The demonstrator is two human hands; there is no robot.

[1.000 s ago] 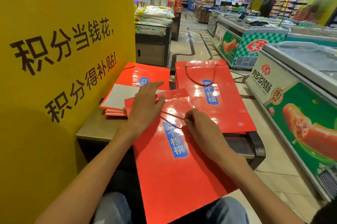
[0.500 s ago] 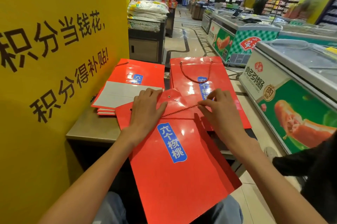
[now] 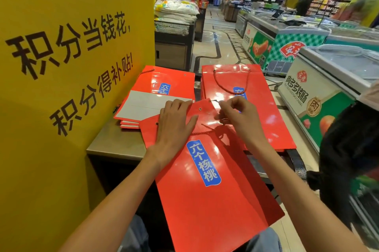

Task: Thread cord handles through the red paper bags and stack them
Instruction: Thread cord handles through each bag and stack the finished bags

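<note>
While the left hand (image 3: 174, 122) is lying flat with fingers spread, pinning the red bag (image 3: 209, 171) over the counter's (image 3: 114, 145) near edge, the right hand (image 3: 240, 118) is pinching the cord (image 3: 202, 133), probably feeding an eyelet. Finished bags (image 3: 256, 108) are stacking at the far right corner.

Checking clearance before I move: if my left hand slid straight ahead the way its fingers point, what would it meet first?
Probably the left hand would run off the front bag onto the white-panelled bag pile just beyond.
</note>
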